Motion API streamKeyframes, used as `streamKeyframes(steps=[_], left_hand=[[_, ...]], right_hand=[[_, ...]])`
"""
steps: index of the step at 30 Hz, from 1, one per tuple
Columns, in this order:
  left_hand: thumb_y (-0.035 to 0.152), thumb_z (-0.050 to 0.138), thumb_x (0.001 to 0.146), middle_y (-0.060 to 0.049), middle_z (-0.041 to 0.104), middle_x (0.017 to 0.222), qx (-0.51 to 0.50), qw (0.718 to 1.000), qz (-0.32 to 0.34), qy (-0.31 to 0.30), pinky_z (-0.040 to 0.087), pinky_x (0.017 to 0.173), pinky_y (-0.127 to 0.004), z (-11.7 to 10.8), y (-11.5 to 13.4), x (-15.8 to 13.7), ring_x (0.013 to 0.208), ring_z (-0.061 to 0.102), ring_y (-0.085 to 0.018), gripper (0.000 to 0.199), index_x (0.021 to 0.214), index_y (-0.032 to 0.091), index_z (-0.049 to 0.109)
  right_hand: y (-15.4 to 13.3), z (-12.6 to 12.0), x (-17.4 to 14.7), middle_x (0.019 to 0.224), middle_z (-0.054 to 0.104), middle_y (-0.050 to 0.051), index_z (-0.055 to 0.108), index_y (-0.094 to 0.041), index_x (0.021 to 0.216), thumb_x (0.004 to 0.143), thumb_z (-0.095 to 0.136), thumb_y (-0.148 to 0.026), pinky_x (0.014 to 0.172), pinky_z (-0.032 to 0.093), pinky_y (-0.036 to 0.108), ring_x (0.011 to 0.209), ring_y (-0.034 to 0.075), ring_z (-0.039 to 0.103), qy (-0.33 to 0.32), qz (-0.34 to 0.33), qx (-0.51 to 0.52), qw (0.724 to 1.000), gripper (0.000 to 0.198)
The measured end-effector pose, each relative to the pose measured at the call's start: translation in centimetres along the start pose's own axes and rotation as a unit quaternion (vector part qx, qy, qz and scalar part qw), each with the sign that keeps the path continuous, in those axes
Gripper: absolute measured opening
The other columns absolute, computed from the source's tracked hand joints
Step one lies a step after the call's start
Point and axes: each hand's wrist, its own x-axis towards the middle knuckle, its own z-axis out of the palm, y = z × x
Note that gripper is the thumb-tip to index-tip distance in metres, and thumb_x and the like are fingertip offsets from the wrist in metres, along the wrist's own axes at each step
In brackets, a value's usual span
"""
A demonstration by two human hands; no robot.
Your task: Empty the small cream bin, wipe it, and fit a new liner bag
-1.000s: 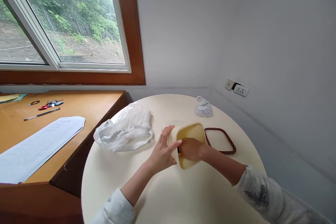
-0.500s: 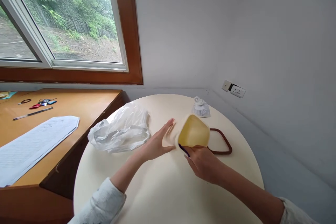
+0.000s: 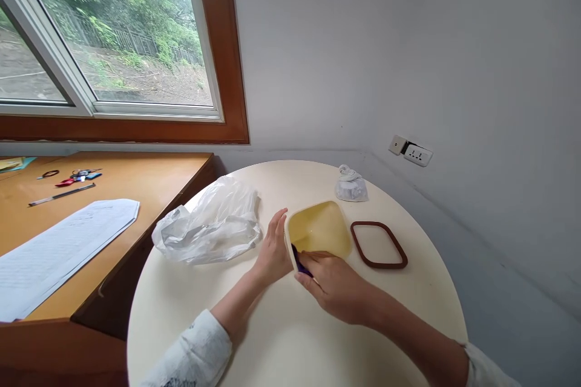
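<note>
A pale yellow square-mouthed bin (image 3: pixel 322 227) is tilted over the table, its opening facing me. My left hand (image 3: pixel 273 251) presses around the bin's outer left side, its palm and part of its fingers hidden behind the wall. At the lower rim my right hand (image 3: pixel 338 284) pinches a dark purple cloth (image 3: pixel 303 261), the fingers inside the opening and the thumb near the outside of the rim. Just right of the bin, a brown rounded-square ring (image 3: pixel 379 265) lies flat.
On the round cream table (image 3: pixel 281 338) lie a crumpled white plastic bag (image 3: pixel 213 224) at left and a small clear bag with a white cord (image 3: pixel 351 186) at the back. Papers (image 3: pixel 68 254), a pen (image 3: pixel 61 195) and keys (image 3: pixel 82 176) are on the wooden desk (image 3: pixel 149 178).
The bin has moved left in my right hand, uncovering more of the brown ring. My left hand, apart from the bin before, now touches its left side.
</note>
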Motion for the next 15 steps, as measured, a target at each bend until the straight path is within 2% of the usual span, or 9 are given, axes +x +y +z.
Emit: streamKeyframes(steps=[3, 6, 8, 11, 15], left_hand=[[0.024, 0.065, 0.068, -0.02, 0.027, 0.133, -0.008, 1.0, 0.014, 0.001, 0.036, 0.096, -0.053, -0.3, -0.1, 0.2, 0.126, 0.029, -0.034, 0.096, 0.138, 0.022, 0.0], [0.027, 0.068, 0.067, -0.02, 0.026, 0.133, -0.013, 1.0, 0.021, 0.009, 0.037, 0.096, -0.052, -0.2, -0.1, 0.3, 0.126, 0.03, -0.034, 0.097, 0.138, 0.022, 0.001], [0.025, 0.067, 0.068, -0.019, 0.025, 0.133, -0.014, 0.999, 0.03, 0.011, 0.037, 0.097, -0.052, -0.1, -0.1, 0.3, 0.126, 0.03, -0.033, 0.097, 0.138, 0.024, 0.001], [0.023, 0.065, 0.069, -0.018, 0.024, 0.133, -0.015, 0.999, 0.044, 0.015, 0.036, 0.097, -0.053, -0.1, -0.2, 0.3, 0.126, 0.029, -0.033, 0.096, 0.138, 0.026, 0.0], [0.022, 0.066, 0.068, -0.019, 0.024, 0.133, -0.023, 0.998, 0.051, 0.011, 0.034, 0.098, -0.055, -0.3, -0.2, 0.1, 0.126, 0.028, -0.033, 0.097, 0.139, 0.025, 0.0]], right_hand=[[1.5, -1.2, -0.3, 0.103, 0.065, 0.008, 0.061, -0.018, 0.101, 0.093, 0.024, -0.026, 0.093, 0.034, 0.036, 0.1, 0.02, 0.055, -0.041, -0.029, -0.093, 0.994, 0.038], [3.4, -1.4, 0.7, 0.1, 0.065, 0.013, 0.064, -0.013, 0.093, 0.09, 0.028, -0.02, 0.099, 0.025, 0.043, 0.104, 0.024, 0.053, -0.032, 0.007, -0.176, 0.984, 0.036], [4.2, -1.1, 1.9, 0.094, 0.065, 0.014, 0.064, -0.012, 0.087, 0.088, 0.031, -0.018, 0.094, 0.031, 0.043, 0.097, 0.025, 0.056, -0.06, 0.032, -0.16, 0.985, 0.033], [4.5, -0.3, 4.1, 0.086, 0.066, 0.011, 0.062, -0.014, 0.084, 0.087, 0.034, -0.018, 0.077, 0.042, 0.035, 0.081, 0.021, 0.06, -0.12, 0.034, -0.105, 0.987, 0.029], [3.7, 0.6, 6.1, 0.086, 0.066, 0.003, 0.061, -0.018, 0.083, 0.084, 0.039, -0.017, 0.063, 0.044, 0.025, 0.073, 0.015, 0.059, -0.143, -0.003, -0.074, 0.987, 0.022]])
